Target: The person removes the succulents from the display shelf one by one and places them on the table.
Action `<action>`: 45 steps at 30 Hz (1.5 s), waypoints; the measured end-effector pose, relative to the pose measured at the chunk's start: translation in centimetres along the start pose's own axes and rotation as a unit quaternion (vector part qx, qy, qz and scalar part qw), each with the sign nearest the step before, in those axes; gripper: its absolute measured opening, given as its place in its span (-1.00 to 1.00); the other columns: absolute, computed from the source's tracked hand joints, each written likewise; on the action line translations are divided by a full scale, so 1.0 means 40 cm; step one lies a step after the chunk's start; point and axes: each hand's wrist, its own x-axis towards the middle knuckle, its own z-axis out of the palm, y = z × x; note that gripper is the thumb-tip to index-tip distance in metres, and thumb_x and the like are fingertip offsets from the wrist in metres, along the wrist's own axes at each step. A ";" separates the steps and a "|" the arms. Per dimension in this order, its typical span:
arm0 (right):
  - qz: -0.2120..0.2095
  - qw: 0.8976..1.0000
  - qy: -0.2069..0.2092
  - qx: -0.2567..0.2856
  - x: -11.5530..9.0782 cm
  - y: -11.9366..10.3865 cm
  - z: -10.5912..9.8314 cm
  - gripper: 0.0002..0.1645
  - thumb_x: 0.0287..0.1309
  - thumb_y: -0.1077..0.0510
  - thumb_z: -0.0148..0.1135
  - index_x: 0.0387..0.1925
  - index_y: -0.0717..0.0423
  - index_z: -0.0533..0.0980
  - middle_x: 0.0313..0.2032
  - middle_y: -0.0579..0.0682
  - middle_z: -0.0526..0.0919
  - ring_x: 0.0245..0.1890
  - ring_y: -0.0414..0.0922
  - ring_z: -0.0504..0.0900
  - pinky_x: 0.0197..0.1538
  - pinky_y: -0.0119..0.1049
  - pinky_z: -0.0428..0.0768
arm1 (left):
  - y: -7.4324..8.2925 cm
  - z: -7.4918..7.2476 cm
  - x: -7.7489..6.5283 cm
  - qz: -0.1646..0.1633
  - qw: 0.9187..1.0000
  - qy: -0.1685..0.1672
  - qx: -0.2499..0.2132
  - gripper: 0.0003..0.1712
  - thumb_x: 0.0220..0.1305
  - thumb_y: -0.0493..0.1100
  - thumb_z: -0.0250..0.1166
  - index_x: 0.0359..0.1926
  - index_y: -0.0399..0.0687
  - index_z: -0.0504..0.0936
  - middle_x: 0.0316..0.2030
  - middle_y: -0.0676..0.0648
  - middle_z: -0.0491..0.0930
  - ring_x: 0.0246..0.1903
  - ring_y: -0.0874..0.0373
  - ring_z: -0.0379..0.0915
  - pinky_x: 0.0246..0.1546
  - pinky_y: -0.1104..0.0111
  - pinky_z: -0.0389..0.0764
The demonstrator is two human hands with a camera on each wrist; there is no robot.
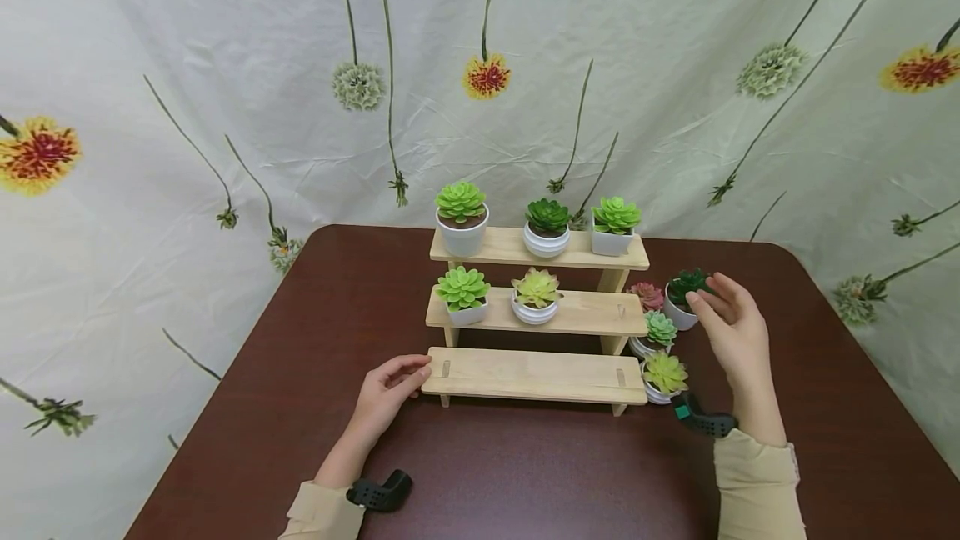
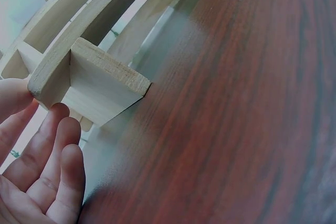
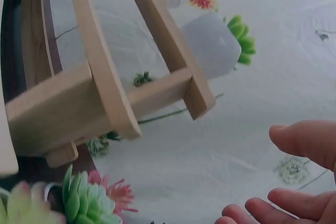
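Observation:
A three-tier wooden plant stand point(image 1: 534, 373) stands on the dark table. My left hand point(image 1: 392, 390) holds the left end of its lowest board, fingertips at the board's end and under it in the left wrist view. At the stand's right, my right hand point(image 1: 731, 323) is beside a dark green potted succulent point(image 1: 681, 319), thumb and fingers apart. In the right wrist view nothing shows between the right thumb point(image 3: 307, 139) and fingers; whether they touch the plant cannot be told. Near that pot are a red succulent point(image 1: 647, 296), a pale green one point(image 1: 660, 328) and a yellow-green one point(image 1: 664, 373).
On the top board stand a bright green succulent point(image 1: 462, 227), a dark green one point(image 1: 547, 227) and another bright green one point(image 1: 615, 226). The middle board bears a green succulent point(image 1: 463, 296) and a pale pink-tipped one point(image 1: 536, 297). A flower-print cloth point(image 1: 285, 48) hangs behind the table point(image 1: 525, 473).

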 end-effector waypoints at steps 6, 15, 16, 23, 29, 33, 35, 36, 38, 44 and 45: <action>-0.037 0.998 -0.024 0.048 -0.019 -0.049 0.020 -0.22 0.17 -0.17 0.21 0.38 -0.24 0.15 0.25 -0.12 0.35 0.15 -0.19 0.43 0.09 -0.36 0.40 | 0.000 -0.002 0.000 0.006 1.000 -0.002 -0.003 -0.75 0.19 -0.36 0.28 -0.11 -0.39 0.61 -0.27 -0.24 0.61 -0.49 0.25 0.49 -0.41 0.36 0.57; -0.077 0.994 -0.035 0.065 -0.037 -0.087 0.050 -0.21 0.16 -0.11 0.24 0.38 -0.17 0.17 0.25 -0.11 0.36 0.15 -0.18 0.43 0.07 -0.44 0.41 | -0.006 -0.004 0.003 0.009 1.000 -0.001 0.000 -0.75 0.19 -0.35 0.28 -0.11 -0.38 0.61 -0.26 -0.24 0.61 -0.48 0.25 0.49 -0.41 0.37 0.57; -0.082 0.994 -0.036 0.062 -0.040 -0.091 0.053 -0.22 0.17 -0.12 0.23 0.38 -0.18 0.17 0.24 -0.12 0.36 0.15 -0.20 0.43 0.06 -0.46 0.41 | -0.006 -0.004 0.004 0.008 1.000 -0.001 0.000 -0.75 0.19 -0.35 0.28 -0.10 -0.38 0.61 -0.26 -0.24 0.61 -0.48 0.25 0.49 -0.41 0.37 0.57; -0.077 0.993 -0.055 0.068 -0.089 -0.218 0.058 -0.26 0.22 -0.01 0.21 0.38 -0.07 0.18 0.25 -0.02 0.35 0.17 -0.14 0.42 0.12 -0.36 0.41 | -0.007 -0.005 0.002 0.002 1.000 0.001 -0.001 -0.75 0.18 -0.35 0.28 -0.10 -0.37 0.62 -0.27 -0.23 0.61 -0.47 0.22 0.50 -0.40 0.34 0.57; -0.059 0.988 -0.082 0.114 -0.156 -0.383 0.043 -0.25 0.21 -0.01 0.23 0.34 0.12 0.21 0.23 0.16 0.35 0.17 0.06 0.40 0.20 -0.08 0.35 | -0.008 -0.005 0.001 0.004 1.000 0.001 -0.001 -0.75 0.19 -0.34 0.29 -0.11 -0.37 0.62 -0.27 -0.21 0.62 -0.48 0.26 0.49 -0.40 0.32 0.58; -0.060 0.985 -0.091 0.134 -0.182 -0.439 0.048 -0.27 0.20 0.00 0.23 0.31 0.18 0.23 0.19 0.17 0.38 0.13 -0.01 0.44 0.18 -0.25 0.37 | -0.006 -0.005 0.001 0.001 1.000 0.000 0.004 -0.75 0.19 -0.34 0.28 -0.10 -0.37 0.62 -0.27 -0.21 0.62 -0.48 0.25 0.49 -0.39 0.32 0.58; -0.059 0.984 -0.100 0.137 -0.185 -0.450 0.054 -0.27 0.21 0.00 0.23 0.31 0.21 0.23 0.19 0.19 0.38 0.14 -0.01 0.43 0.16 -0.34 0.37 | -0.007 -0.005 0.002 0.000 1.000 -0.001 0.005 -0.75 0.20 -0.34 0.28 -0.10 -0.37 0.61 -0.26 -0.21 0.62 -0.47 0.25 0.49 -0.39 0.32 0.58; -0.058 0.983 -0.106 0.141 -0.186 -0.454 0.058 -0.27 0.21 0.02 0.23 0.31 0.22 0.23 0.20 0.19 0.38 0.15 -0.01 0.43 0.15 -0.39 0.37 | -0.008 -0.005 0.001 0.001 1.000 -0.001 0.006 -0.75 0.20 -0.34 0.28 -0.10 -0.38 0.61 -0.27 -0.21 0.62 -0.47 0.25 0.49 -0.39 0.33 0.58; -0.048 0.984 -0.120 0.124 -0.194 -0.482 0.061 -0.25 0.24 0.01 0.19 0.33 0.26 0.18 0.22 0.22 0.35 0.18 0.06 0.39 0.16 -0.38 0.36 | -0.015 -0.005 0.004 0.003 1.000 -0.002 0.005 -0.74 0.20 -0.33 0.28 -0.09 -0.38 0.61 -0.27 -0.21 0.61 -0.47 0.25 0.49 -0.39 0.33 0.58; -0.035 0.978 -0.143 0.151 -0.196 -0.502 0.080 -0.33 0.27 0.15 0.16 0.33 0.25 0.19 0.23 0.19 0.34 0.20 0.03 0.36 0.10 -0.50 0.34 | -0.072 -0.008 0.021 -0.007 1.000 0.001 -0.007 -0.72 0.19 -0.25 0.31 -0.08 -0.28 0.63 -0.25 -0.17 0.62 -0.46 0.22 0.49 -0.39 0.35 0.57; -0.033 0.976 -0.144 0.159 -0.197 -0.505 0.083 -0.34 0.26 0.16 0.17 0.32 0.25 0.19 0.22 0.18 0.34 0.20 0.02 0.36 0.10 -0.49 0.35 | -0.077 -0.008 0.022 -0.005 1.000 0.002 -0.007 -0.71 0.19 -0.23 0.32 -0.08 -0.27 0.63 -0.25 -0.16 0.62 -0.46 0.22 0.49 -0.39 0.36 0.57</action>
